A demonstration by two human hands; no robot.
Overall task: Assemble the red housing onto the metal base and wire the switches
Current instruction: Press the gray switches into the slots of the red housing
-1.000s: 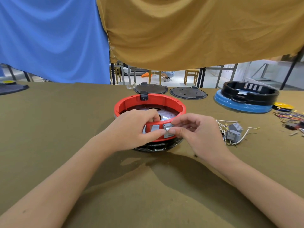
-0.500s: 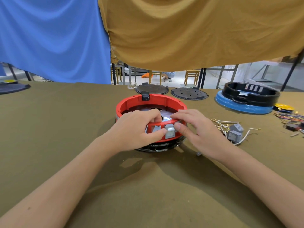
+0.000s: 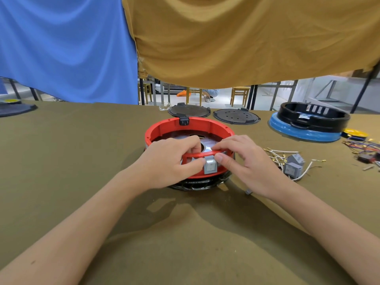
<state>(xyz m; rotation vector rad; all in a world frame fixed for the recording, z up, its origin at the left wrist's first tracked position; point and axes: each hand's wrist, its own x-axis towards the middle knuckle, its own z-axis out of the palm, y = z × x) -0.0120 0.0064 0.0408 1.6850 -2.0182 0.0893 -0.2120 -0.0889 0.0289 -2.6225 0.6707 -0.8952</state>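
Head view looks forward, down; table close.

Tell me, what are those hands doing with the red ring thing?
A person is fitting a small grey switch into the near wall of the red housing, which sits on a metal base. The left hand and right hand both grip the rim, thumbs pressing beside the switch. More switches with loose wires wait to the right.

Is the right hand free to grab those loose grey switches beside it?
Probably, once it lets go: the right hand is pressing a switch into the red housing; nothing lies between it and the loose switches.
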